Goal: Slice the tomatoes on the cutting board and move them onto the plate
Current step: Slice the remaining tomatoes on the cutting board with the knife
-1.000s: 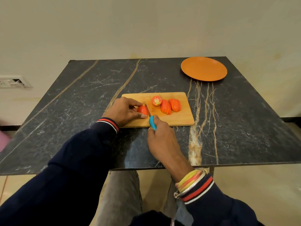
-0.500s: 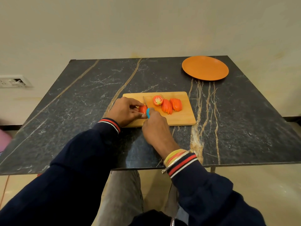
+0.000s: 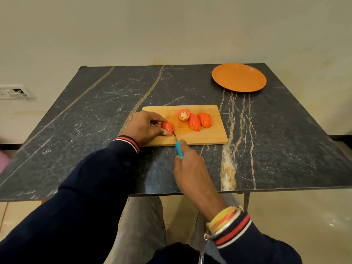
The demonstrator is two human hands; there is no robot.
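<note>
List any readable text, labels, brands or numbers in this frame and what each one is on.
None: no readable text anywhere in the head view.
The knife, cutting board, orange plate and marble-patterned table show no print.
The wall socket plate at the left edge has no legible marking; it is too small and blurred to tell.
The striped cuffs and the bangles carry only colour bands.

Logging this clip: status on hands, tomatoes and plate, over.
Left hand pins tomato piece; right hand grips knife, blade at piece. Sliced tomatoes on cutting board. Plate bare, path clear.
</note>
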